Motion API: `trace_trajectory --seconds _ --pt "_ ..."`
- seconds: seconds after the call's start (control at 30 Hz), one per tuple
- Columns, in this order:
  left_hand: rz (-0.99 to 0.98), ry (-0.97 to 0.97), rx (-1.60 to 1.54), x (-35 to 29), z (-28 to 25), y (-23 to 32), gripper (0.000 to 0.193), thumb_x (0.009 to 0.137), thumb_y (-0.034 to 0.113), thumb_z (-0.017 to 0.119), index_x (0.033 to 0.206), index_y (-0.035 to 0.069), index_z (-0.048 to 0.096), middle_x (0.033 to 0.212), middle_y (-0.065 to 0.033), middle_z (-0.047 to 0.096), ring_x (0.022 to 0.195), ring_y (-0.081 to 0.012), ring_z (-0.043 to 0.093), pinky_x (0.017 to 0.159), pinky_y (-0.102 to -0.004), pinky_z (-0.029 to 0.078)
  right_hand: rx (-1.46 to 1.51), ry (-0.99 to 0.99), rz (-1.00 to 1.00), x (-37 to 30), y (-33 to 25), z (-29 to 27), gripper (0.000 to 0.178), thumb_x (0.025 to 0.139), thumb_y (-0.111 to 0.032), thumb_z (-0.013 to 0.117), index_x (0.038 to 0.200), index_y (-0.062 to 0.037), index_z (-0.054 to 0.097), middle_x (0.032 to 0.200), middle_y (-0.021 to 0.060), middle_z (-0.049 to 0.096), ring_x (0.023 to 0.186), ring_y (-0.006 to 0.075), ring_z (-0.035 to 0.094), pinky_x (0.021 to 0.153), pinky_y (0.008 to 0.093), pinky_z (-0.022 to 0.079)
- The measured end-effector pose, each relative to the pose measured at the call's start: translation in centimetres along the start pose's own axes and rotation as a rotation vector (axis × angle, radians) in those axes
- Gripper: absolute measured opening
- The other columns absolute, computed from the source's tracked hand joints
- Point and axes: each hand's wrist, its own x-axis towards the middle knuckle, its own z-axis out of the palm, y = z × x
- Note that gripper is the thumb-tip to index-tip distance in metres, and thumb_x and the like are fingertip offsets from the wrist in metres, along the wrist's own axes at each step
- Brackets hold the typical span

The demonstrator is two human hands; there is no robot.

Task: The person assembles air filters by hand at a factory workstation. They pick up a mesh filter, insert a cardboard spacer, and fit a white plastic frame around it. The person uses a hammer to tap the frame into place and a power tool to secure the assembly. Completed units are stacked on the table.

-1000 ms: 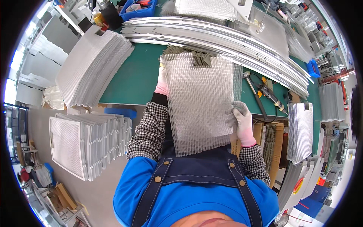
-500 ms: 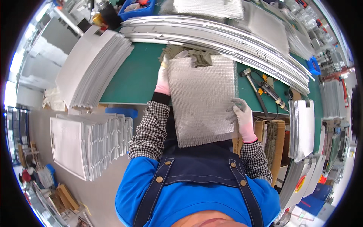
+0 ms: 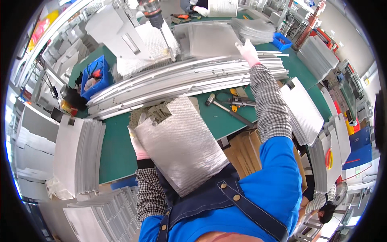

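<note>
A silvery metal mesh sheet with a notch at its far edge lies tilted before my body, its far end over the green table. My left hand is closed on its left edge, with the fingers partly hidden. Far forward to the right, my right hand is stretched out with its fingers apart, beside the right edge of a flat stack of mesh sheets. Whether it touches the stack I cannot tell. Both hands wear pale gloves. Small grey-green pieces lie under the sheet's far end.
Long metal strips cross the table. A hammer and a yellow-and-black power tool lie near my right arm. Panel stacks stand at left and right. A driver hangs above. A co-worker's gloved hand shows far back.
My right hand has left the mesh sheet and reached forward and right across the strips. My left hand keeps the sheet, now more tilted. The whole view has turned to the right.
</note>
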Motion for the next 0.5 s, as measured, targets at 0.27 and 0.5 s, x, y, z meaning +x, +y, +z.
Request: trace_trajectory --seconds 0.27,0.5 --pt "0.004 0.031 0.047 -0.1 0.1 0.1 0.089 0.084 0.068 0.070 0.140 0.005 0.042 0.115 -0.0195 0.056 0.102 -0.0306 0.054 0.087 -0.0445 0.051 -0.497 0.483 0.026 2.2 -2.6 5.7 0.023 0.093 -0.021 0.056 0.105 -0.0042 0.067 0.099 0.0186 0.072 0.099 0.0329 0.070 0.088 0.0527 0.050" --pt "-0.026 0.058 0.006 -0.1 -0.2 0.1 0.096 0.086 0.071 0.065 0.149 0.005 0.035 0.117 -0.0196 0.056 0.104 -0.0303 0.056 0.090 -0.0460 0.052 1.215 -0.173 0.136 -0.4 -2.0 -5.1 0.052 0.096 -0.011 0.060 0.144 -0.0008 0.041 0.120 0.0224 0.068 0.112 0.0349 0.069 0.091 0.0443 0.056"
